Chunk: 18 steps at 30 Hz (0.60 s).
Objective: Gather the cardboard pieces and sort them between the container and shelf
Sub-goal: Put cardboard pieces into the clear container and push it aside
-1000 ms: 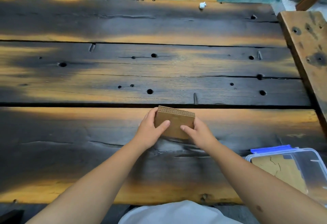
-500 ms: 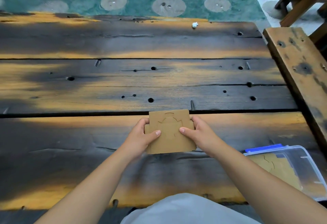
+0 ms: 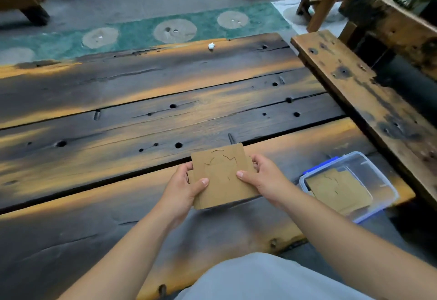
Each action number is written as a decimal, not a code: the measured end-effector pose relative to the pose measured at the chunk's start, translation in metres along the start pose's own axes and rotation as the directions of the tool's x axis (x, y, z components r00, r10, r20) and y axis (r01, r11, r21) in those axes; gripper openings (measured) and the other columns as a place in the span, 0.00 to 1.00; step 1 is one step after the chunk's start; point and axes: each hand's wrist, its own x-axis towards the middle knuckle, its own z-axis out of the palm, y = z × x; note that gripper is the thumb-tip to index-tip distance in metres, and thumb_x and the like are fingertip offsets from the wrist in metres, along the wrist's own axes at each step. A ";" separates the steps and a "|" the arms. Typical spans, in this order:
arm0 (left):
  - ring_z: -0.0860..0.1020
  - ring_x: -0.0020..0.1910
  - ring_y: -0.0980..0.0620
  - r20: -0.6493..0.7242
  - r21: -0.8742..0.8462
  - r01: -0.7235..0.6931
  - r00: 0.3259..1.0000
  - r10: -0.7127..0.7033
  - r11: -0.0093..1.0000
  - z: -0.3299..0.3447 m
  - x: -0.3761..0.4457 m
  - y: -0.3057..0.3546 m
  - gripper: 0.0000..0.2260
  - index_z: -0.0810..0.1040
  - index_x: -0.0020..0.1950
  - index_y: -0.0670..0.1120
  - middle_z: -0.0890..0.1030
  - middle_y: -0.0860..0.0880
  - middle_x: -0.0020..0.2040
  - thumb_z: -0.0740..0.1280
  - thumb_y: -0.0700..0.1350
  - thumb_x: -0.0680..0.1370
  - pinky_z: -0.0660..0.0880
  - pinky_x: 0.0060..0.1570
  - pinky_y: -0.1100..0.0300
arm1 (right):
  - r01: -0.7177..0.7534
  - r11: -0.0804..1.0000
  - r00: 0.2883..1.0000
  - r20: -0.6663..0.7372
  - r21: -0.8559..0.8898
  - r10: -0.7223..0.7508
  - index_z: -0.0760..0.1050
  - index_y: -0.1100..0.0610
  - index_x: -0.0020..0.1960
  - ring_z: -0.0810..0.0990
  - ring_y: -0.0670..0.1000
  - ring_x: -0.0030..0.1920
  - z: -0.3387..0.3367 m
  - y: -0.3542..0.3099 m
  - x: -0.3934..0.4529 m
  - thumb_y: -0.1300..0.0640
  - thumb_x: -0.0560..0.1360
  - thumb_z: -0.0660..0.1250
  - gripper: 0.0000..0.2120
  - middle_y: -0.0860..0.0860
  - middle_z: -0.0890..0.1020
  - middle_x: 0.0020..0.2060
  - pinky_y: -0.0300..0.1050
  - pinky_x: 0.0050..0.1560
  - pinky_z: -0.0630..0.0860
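A stack of brown cardboard pieces, the top one with a cut outline, is held face up just above the near plank of the wooden table. My left hand grips its left edge, thumb on top. My right hand grips its right edge the same way. To the right, a clear plastic container with a blue rim sits on the table's near right corner, with more cardboard pieces lying flat inside.
A raised wooden plank shelf runs along the table's right side. A small white scrap lies at the table's far edge. Beyond are a green floor strip with round slabs and wooden stools.
The stack was tilted on its edge on the table; both hands have turned it flat, face up, and lifted it slightly. The view has swung up and to the right.
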 end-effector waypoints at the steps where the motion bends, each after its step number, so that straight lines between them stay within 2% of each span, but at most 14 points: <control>1: 0.83 0.51 0.49 0.032 0.016 0.006 0.999 -0.006 1.000 0.005 0.000 -0.003 0.13 0.73 0.57 0.48 0.83 0.47 0.53 0.67 0.34 0.77 0.80 0.49 0.49 | -0.002 1.000 0.999 -0.036 -0.002 0.002 0.73 0.56 0.54 0.83 0.51 0.46 -0.004 0.003 -0.006 0.67 0.75 0.69 0.11 0.58 0.83 0.52 0.41 0.43 0.81; 3: 0.82 0.52 0.50 0.084 0.077 0.000 0.996 -0.007 0.997 0.016 0.001 -0.007 0.12 0.72 0.57 0.48 0.83 0.47 0.54 0.66 0.34 0.77 0.80 0.49 0.51 | -0.008 1.000 0.995 -0.104 -0.022 0.006 0.74 0.53 0.53 0.83 0.49 0.46 -0.014 0.012 -0.017 0.65 0.75 0.70 0.12 0.56 0.83 0.52 0.40 0.43 0.81; 6: 0.83 0.46 0.60 0.140 0.183 -0.011 0.990 -0.015 0.983 0.043 0.002 -0.016 0.12 0.72 0.56 0.52 0.81 0.51 0.53 0.66 0.37 0.78 0.79 0.41 0.64 | -0.036 0.999 0.983 -0.182 -0.038 0.028 0.74 0.52 0.53 0.83 0.48 0.48 -0.038 0.026 -0.034 0.63 0.75 0.71 0.11 0.53 0.83 0.51 0.43 0.46 0.81; 8: 0.82 0.44 0.62 0.170 0.250 -0.005 0.985 -0.039 0.968 0.064 0.002 -0.020 0.12 0.71 0.56 0.53 0.81 0.53 0.53 0.67 0.39 0.78 0.78 0.38 0.67 | -0.051 0.997 0.973 -0.227 -0.058 0.037 0.74 0.51 0.53 0.83 0.49 0.49 -0.057 0.035 -0.041 0.62 0.74 0.71 0.11 0.51 0.83 0.51 0.44 0.49 0.80; 12: 0.81 0.52 0.54 0.157 0.356 0.035 0.983 -0.097 0.934 0.112 0.006 -0.030 0.17 0.70 0.64 0.50 0.80 0.51 0.57 0.68 0.43 0.77 0.80 0.50 0.55 | -0.072 0.997 0.960 -0.274 -0.040 0.058 0.77 0.54 0.53 0.83 0.53 0.49 -0.106 0.052 -0.049 0.64 0.73 0.72 0.11 0.54 0.84 0.50 0.50 0.53 0.80; 14: 0.80 0.51 0.55 0.136 0.385 0.050 0.985 -0.110 0.921 0.140 0.009 -0.034 0.17 0.70 0.64 0.50 0.80 0.51 0.56 0.69 0.44 0.77 0.79 0.49 0.55 | -0.092 0.995 0.960 -0.271 -0.046 0.076 0.77 0.55 0.55 0.84 0.53 0.50 -0.133 0.057 -0.049 0.63 0.73 0.72 0.12 0.54 0.84 0.50 0.50 0.52 0.81; 17: 0.78 0.50 0.56 0.100 0.414 0.093 0.984 -0.147 0.906 0.188 0.015 -0.040 0.17 0.69 0.64 0.50 0.78 0.52 0.55 0.68 0.41 0.77 0.77 0.47 0.57 | -0.142 0.985 0.954 -0.279 -0.102 0.108 0.77 0.54 0.55 0.83 0.52 0.48 -0.176 0.063 -0.050 0.61 0.73 0.72 0.12 0.52 0.84 0.49 0.46 0.44 0.80; 18: 0.78 0.50 0.54 0.086 0.421 0.107 0.984 -0.157 0.901 0.205 0.018 -0.042 0.17 0.69 0.63 0.50 0.78 0.51 0.55 0.68 0.40 0.77 0.76 0.47 0.57 | -0.160 0.979 0.953 -0.277 -0.126 0.120 0.76 0.54 0.55 0.83 0.53 0.48 -0.192 0.064 -0.049 0.60 0.73 0.72 0.12 0.51 0.84 0.49 0.48 0.45 0.80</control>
